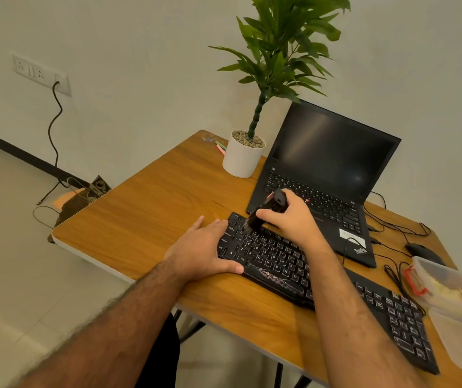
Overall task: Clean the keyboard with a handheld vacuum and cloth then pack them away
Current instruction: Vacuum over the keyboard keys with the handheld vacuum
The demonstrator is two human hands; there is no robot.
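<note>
A long black keyboard (322, 278) lies diagonally along the wooden table's (154, 214) near edge. The left hand (201, 250) lies flat, steadying its end; the right hand (288, 217) grips a black handheld vacuum (269, 210), brush tip angled down onto the keys.

A small home-office corner: a wooden tabletop (151, 208) set against plain pale walls carries an open laptop (325, 177), an external keyboard (280, 264), a wired mouse (420, 251) and a potted plant (252, 135) — a wall socket panel (42, 74) feeds a dangling cable (55, 127).
</note>
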